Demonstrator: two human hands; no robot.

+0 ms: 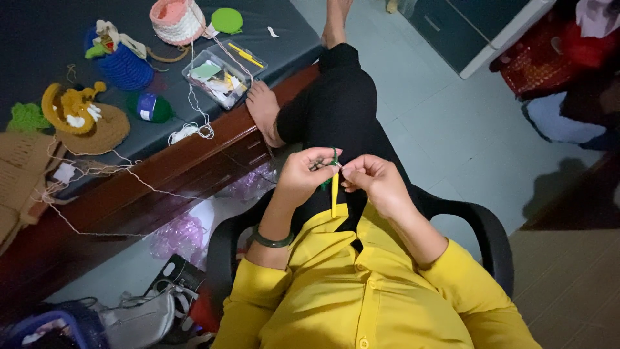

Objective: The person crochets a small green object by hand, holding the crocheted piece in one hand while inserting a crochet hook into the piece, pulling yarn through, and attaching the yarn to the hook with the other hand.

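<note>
the person sits in a black chair (491, 239) in a yellow shirt (361, 297), both hands drawn together over the lap. the left hand (303, 173) is curled closed, its fingertips pinching a small bit of green yarn work (330, 169) at its 3 o'clock side, where the two hands meet. the right hand (374, 181) is closed as well, pinching at the same spot from the other side, so the green piece sits between the two sets of fingertips, at the right hand's 9 o'clock. a yellow crochet hook (334, 197) hangs down from that meeting point toward 6 o'clock, its handle below the fingers; i cannot tell which hand holds it. a dark green bangle (271, 241) rings the left wrist. one bare foot (263, 110) is propped on the wooden edge of the table (161, 187) at about 10 o'clock from the hands. on the dark table top lie a clear plastic box (223, 74) of small bits, a ball of green yarn (152, 107), a blue crocheted basket (126, 64), a pink and white crocheted basket (177, 21), a flat green circle (227, 19) and a tan crocheted piece with a yellow shape (84, 119) on it. loose pale thread (190, 132) trails across the table edge.
</note>
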